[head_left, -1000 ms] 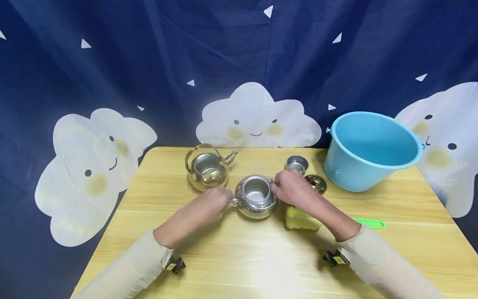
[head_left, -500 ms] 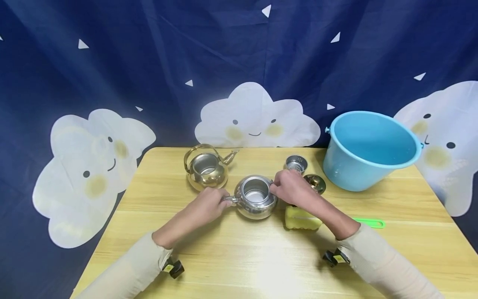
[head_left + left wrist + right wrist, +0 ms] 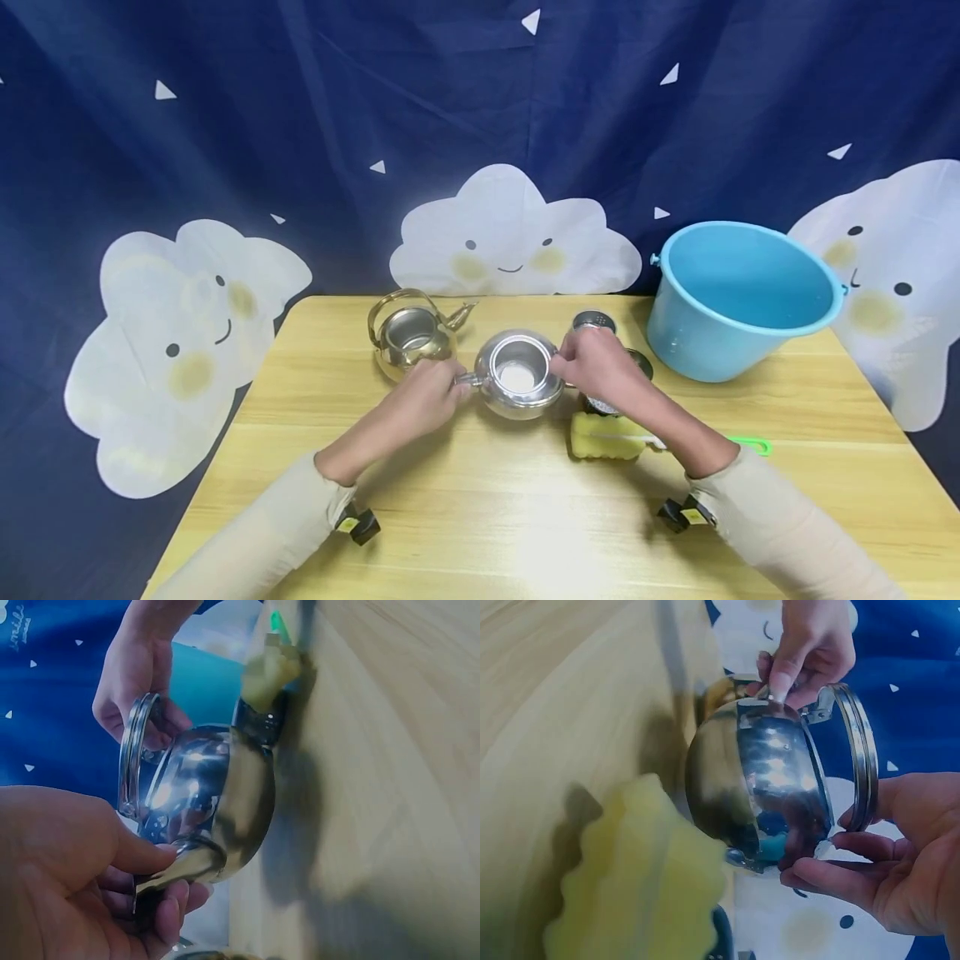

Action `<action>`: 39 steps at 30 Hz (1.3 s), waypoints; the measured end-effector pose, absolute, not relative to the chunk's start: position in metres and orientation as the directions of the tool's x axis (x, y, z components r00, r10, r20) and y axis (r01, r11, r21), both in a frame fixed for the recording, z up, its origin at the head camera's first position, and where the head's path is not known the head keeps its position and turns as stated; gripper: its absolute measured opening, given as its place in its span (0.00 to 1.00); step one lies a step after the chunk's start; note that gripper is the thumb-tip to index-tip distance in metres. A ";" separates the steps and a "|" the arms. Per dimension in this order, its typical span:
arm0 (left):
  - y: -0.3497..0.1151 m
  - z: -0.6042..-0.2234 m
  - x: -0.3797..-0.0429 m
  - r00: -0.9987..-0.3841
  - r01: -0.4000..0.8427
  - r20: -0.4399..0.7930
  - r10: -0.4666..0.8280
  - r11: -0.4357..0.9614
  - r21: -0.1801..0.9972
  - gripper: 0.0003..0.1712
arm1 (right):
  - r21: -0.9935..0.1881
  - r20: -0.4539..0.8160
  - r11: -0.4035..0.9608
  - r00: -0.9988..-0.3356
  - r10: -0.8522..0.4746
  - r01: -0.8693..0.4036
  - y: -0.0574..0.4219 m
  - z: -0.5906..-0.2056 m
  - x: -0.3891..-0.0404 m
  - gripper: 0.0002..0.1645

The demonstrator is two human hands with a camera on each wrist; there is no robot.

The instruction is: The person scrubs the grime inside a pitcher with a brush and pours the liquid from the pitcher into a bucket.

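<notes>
A silver teapot [image 3: 517,408] with its lid off hangs close over the table, its round opening facing up toward the head camera. My left hand [image 3: 426,396] pinches its spout [image 3: 184,862] between thumb and fingers. On the opposite side my right hand [image 3: 603,362] grips the base of the teapot's folded-down wire handle [image 3: 855,750]. Both wrist views show the teapot's rounded belly and a shadow on the wood beside it. Just left of it stands a gold kettle [image 3: 392,360], also lidless, partly covered by my left hand.
Near my right forearm lies a yellow sponge brush [image 3: 607,437] with a green handle end [image 3: 753,444]. Behind my right hand are a perforated metal strainer [image 3: 594,318] and a dark shiny lid [image 3: 641,363], partly hidden. A blue bucket [image 3: 697,342] stands at the back right.
Both hands have raised the silver teapot slightly and moved it away from me, tipping its opening more toward the head camera. My left hand has settled onto the spout.
</notes>
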State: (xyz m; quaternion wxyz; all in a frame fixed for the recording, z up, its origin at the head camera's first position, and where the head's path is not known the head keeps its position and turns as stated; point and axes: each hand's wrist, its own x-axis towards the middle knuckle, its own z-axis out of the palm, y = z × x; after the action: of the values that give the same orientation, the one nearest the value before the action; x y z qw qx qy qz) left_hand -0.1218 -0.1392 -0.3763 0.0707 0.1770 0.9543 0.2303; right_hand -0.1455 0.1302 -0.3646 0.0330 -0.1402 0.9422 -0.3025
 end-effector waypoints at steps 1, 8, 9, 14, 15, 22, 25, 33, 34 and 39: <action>-0.137 -0.374 -0.123 -0.930 0.306 -0.042 0.366 0.831 0.465 0.05 | -0.575 0.040 0.779 -0.960 -0.278 -0.249 0.132 -0.363 -0.146 0.17; -0.121 -0.360 -0.138 -0.941 0.294 0.002 0.337 0.818 0.495 0.13 | -0.600 0.103 0.761 -0.967 -0.232 -0.247 0.147 -0.351 -0.151 0.13; -0.118 -0.358 -0.141 -0.943 0.290 0.007 0.331 0.816 0.500 0.14 | -0.604 0.107 0.759 -0.969 -0.222 -0.241 0.149 -0.349 -0.151 0.13; -0.105 -0.342 -0.155 -0.956 0.236 -0.013 0.293 0.795 0.559 0.15 | -0.601 0.166 0.761 -0.970 -0.178 -0.243 0.160 -0.339 -0.154 0.12; -0.102 -0.338 -0.157 -0.959 0.219 -0.023 0.283 0.788 0.575 0.15 | -0.594 0.187 0.765 -0.968 -0.169 -0.248 0.162 -0.337 -0.155 0.11; -0.082 -0.317 -0.179 -0.970 0.054 -0.128 0.209 0.691 0.721 0.16 | -0.571 0.284 0.785 -0.955 -0.085 -0.240 0.177 -0.323 -0.159 0.08; -0.073 -0.309 -0.188 -0.967 -0.035 -0.182 0.181 0.611 0.791 0.21 | -0.573 0.328 0.780 -0.942 -0.064 -0.252 0.184 -0.317 -0.160 0.09; -0.049 -0.287 -0.205 -0.956 -0.193 -0.252 0.150 0.326 0.925 0.20 | -0.611 0.388 0.750 -0.922 0.007 -0.252 0.206 -0.299 -0.165 0.10; -0.047 -0.285 -0.207 -0.955 -0.204 -0.254 0.152 0.285 0.937 0.19 | -0.616 0.384 0.749 -0.923 0.016 -0.244 0.209 -0.297 -0.165 0.10; -0.034 -0.274 -0.217 -0.941 -0.278 -0.291 0.171 0.096 0.956 0.16 | -0.634 0.367 0.746 -0.928 0.059 -0.203 0.225 -0.290 -0.168 0.11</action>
State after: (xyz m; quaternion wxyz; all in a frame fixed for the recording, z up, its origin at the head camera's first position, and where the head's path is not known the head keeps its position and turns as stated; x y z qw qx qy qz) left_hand -0.2171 -0.0344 -0.2742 0.1673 -0.0370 0.7213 0.6711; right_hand -0.1685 0.2253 -0.2899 -0.1853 -0.0394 0.9158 -0.3541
